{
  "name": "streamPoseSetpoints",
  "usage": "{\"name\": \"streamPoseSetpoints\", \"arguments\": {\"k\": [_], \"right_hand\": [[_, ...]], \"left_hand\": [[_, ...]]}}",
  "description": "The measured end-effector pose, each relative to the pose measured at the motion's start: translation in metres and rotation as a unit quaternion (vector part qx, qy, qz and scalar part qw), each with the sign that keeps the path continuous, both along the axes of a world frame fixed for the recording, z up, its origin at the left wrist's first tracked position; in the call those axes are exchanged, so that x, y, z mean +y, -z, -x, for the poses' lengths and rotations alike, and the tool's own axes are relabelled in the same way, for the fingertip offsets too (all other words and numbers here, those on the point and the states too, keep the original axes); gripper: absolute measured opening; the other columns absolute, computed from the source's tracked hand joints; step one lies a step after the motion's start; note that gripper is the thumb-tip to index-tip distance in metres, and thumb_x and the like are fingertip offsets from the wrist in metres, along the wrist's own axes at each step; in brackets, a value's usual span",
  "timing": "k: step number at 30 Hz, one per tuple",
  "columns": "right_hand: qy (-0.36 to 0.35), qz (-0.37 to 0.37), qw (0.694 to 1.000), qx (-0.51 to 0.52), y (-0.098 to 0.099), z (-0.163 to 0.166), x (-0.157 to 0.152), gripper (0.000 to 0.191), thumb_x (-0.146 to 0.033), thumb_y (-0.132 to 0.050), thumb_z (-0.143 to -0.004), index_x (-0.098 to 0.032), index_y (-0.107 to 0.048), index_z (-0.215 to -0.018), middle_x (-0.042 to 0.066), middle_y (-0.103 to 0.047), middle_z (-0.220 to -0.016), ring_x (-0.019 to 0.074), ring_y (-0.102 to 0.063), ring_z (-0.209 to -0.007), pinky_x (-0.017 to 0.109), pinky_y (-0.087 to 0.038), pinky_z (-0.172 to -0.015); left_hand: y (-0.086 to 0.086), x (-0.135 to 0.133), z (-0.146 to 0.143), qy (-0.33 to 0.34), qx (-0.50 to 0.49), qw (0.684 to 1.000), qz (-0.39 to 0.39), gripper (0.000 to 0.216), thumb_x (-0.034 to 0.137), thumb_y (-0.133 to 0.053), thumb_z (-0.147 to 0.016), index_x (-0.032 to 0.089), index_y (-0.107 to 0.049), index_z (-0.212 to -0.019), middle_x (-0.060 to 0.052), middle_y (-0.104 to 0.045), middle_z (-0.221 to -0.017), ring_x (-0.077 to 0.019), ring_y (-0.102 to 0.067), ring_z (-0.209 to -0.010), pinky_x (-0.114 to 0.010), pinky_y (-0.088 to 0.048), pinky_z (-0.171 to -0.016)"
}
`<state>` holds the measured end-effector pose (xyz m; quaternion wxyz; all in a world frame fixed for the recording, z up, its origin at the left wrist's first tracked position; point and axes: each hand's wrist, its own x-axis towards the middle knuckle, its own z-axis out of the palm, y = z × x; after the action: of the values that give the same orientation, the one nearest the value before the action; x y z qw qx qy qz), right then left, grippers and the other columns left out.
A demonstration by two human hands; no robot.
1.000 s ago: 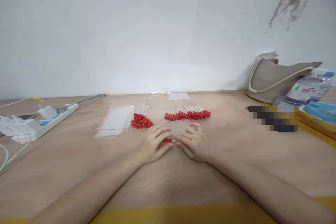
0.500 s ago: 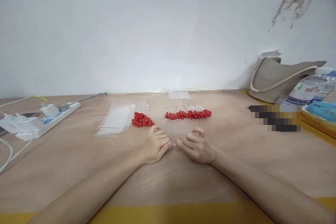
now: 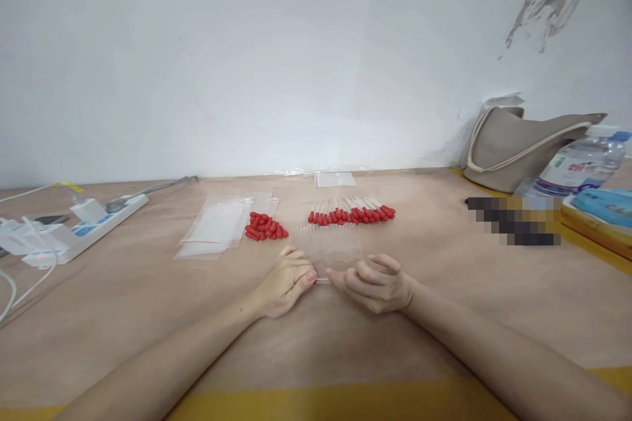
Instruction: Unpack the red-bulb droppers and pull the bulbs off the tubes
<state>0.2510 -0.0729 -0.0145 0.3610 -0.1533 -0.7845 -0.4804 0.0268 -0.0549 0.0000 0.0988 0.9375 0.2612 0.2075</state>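
My left hand and my right hand meet at the middle of the table, fingers curled, pinching a small clear glass tube between their fingertips. Just beyond them lies a row of clear glass tubes. Further back is a heap of loose red rubber bulbs on the left. A row of droppers with red bulbs fitted lies on the right.
Clear plastic bags lie left of the bulbs, another small bag by the wall. A white power strip with chargers and cables sits far left. A grey tote bag, a water bottle and a wooden tray stand at right.
Both hands have drawn back toward me, away from the row of tubes. The red bulb seen between the fingertips a second ago no longer shows; only a clear tube end is visible.
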Motion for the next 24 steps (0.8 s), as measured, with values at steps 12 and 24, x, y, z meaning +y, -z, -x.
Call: {"name": "streamPoseSetpoints", "arguments": {"k": [12, 24], "right_hand": [[0.057, 0.166, 0.984, 0.044, 0.012, -0.014, 0.0, 0.029, -0.026, -0.05, -0.083, -0.045, -0.055, -0.104, -0.013, -0.057, -0.063, 0.0046, -0.047, -0.062, 0.024, -0.022, -0.08], [0.308, 0.309, 0.863, 0.255, 0.01, -0.024, 0.028, 0.026, -0.018, -0.041, -0.078, -0.019, -0.061, -0.095, 0.003, -0.066, -0.074, 0.015, -0.052, -0.071, 0.035, -0.02, -0.08]], "left_hand": [[0.007, 0.008, 0.012, -0.081, -0.095, 0.982, 0.139, 0.044, 0.038, -0.019, -0.091, 0.017, -0.03, -0.053, 0.002, -0.037, -0.054, -0.0121, -0.038, -0.058, -0.026, -0.032, -0.061], [-0.015, 0.069, 0.09, -0.435, -0.161, 0.886, -0.017, 0.034, 0.035, -0.037, -0.078, 0.018, -0.055, -0.102, -0.005, -0.054, -0.085, -0.0194, -0.055, -0.077, -0.032, -0.043, -0.074]]}}
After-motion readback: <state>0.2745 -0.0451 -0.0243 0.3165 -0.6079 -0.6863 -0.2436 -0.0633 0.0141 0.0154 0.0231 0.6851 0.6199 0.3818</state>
